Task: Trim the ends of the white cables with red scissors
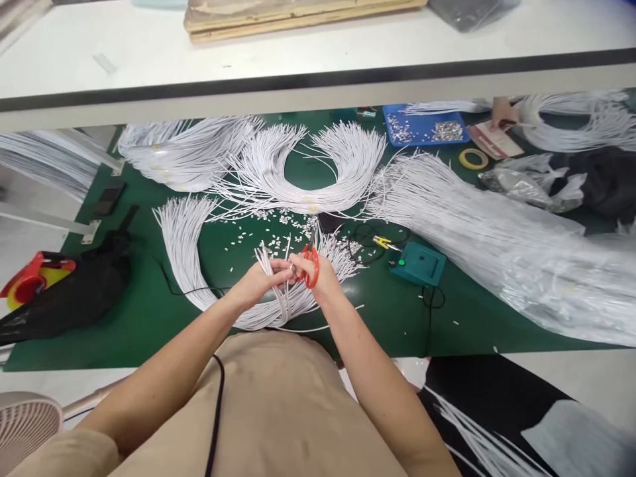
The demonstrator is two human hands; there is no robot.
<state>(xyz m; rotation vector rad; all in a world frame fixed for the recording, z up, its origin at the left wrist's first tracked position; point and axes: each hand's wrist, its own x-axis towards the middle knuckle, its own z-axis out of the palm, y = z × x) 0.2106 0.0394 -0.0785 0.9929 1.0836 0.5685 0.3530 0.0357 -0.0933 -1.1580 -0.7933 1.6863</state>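
Observation:
My left hand [263, 279] is closed round a few white wires [283, 301] whose ends stick up past its fingers. Red-handled scissors [311, 265] hang on the fingers of my right hand [318, 273], their blades pointing away from me. The fingertips of both hands meet at a wire end; the small piece between them is too small to make out. Under the hands curves a large bundle of white wires [183, 248], its ends fanned out on both sides. Small white pieces [288, 222] lie scattered on the green table just beyond the hands.
More wire bundles [318, 192] lie behind. At the right are a teal box [421, 263], plastic-wrapped wires [487, 238], yellow tape [473, 159] and a blue tray [424, 136] of small parts. Another person's hand [503, 112] shows at the back right. A black bag [89, 285] lies left.

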